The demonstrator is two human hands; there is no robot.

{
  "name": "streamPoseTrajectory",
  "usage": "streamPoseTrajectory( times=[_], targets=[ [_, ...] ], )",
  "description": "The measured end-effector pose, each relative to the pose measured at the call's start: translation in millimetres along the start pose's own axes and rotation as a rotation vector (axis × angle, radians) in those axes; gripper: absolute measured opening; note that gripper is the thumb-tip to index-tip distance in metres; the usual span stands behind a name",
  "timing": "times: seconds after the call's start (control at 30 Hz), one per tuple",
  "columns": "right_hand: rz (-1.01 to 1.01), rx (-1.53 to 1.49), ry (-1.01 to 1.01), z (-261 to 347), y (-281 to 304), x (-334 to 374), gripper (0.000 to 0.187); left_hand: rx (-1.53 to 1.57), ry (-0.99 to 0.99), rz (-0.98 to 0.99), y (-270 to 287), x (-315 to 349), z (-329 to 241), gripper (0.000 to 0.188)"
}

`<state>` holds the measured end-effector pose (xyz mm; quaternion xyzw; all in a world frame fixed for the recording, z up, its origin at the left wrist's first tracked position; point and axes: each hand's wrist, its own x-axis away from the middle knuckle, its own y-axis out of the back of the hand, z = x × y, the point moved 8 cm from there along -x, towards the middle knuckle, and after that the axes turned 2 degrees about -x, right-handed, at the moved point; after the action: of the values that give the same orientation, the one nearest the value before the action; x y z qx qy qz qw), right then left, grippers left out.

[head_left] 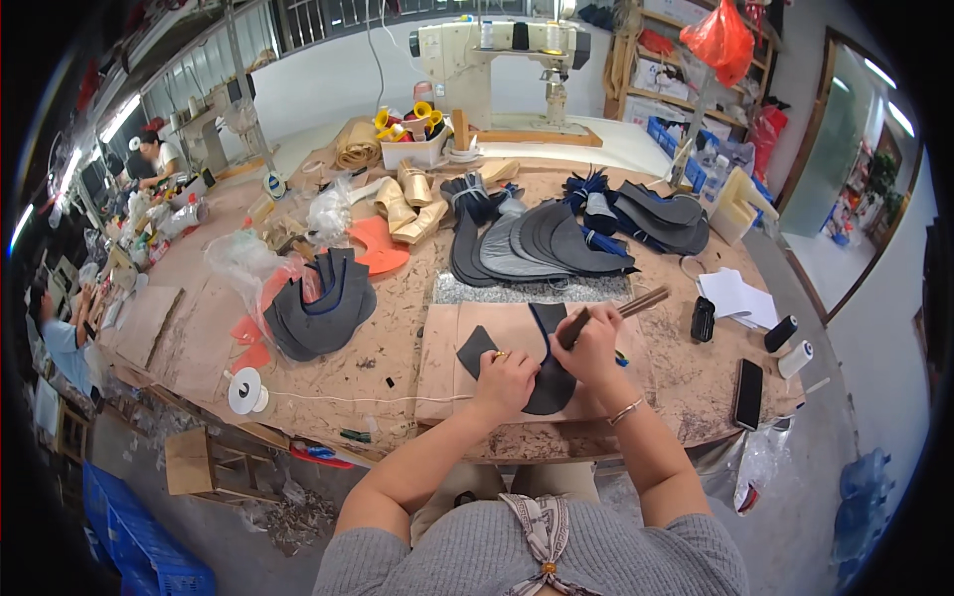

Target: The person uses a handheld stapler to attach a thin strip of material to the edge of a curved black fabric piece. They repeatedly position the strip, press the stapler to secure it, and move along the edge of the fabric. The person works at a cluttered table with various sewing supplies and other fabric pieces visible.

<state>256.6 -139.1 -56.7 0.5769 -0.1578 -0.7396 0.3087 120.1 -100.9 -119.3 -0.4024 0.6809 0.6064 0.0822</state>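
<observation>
My left hand (507,382) presses its bent fingers on the curved dark grey shoe-upper piece (549,395), which has a blue edge and lies on a pale board (437,343). A smaller dark grey flap (475,350) shows beside the left fingertips; whether it joins the curved piece is hidden. Over the right side of the piece, my right hand (593,348) is closed round a brown stick-like tool (646,300). Its dark flat end points down toward the piece, and I cannot make out its exact kind.
Stacked dark grey pieces (323,313) lie left, with bundled ones (547,243) beyond the board. A white spool (246,391) trails thread toward my left hand. A phone (748,393), thread cones (795,359) and white papers (740,298) sit right. A sewing machine (497,74) stands behind.
</observation>
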Motion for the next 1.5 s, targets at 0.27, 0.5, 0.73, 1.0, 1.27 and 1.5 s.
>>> streamPoseTrajectory(
  times=[0.27, 0.5, 0.73, 1.0, 1.27, 1.5],
  targets=[
    [0.157, -0.041, -0.062, 2.0, -17.1, 3.2, 0.019, 0.156, 0.050, -0.052, 11.9, 2.3, 9.7, 0.012],
    [0.156, 0.008, -0.044, 7.8, -21.2, 2.6, 0.019, 0.064, 0.162, 0.032, 75.1, 66.0, 33.1, 0.019],
    [0.171, -0.008, -0.092, 4.8, -18.9, 3.6, 0.019, 0.122, 0.070, 0.086, 71.2, 54.4, 36.3, 0.007],
    [0.162, -0.006, -0.091, 2.2, -19.5, 5.1, 0.022, 0.316, 0.348, 0.499, 71.6, 49.5, 146.4, 0.010],
    [0.185, 0.014, -0.094, 4.0, -22.6, 5.4, 0.021, 0.150, -0.077, 0.178, 31.7, -21.8, 51.6, 0.017],
    [0.146, 0.013, -0.099, 0.9, -19.5, 7.3, 0.023, 0.430, 0.436, 0.646, -23.8, -23.1, 57.8, 0.013]
  ],
)
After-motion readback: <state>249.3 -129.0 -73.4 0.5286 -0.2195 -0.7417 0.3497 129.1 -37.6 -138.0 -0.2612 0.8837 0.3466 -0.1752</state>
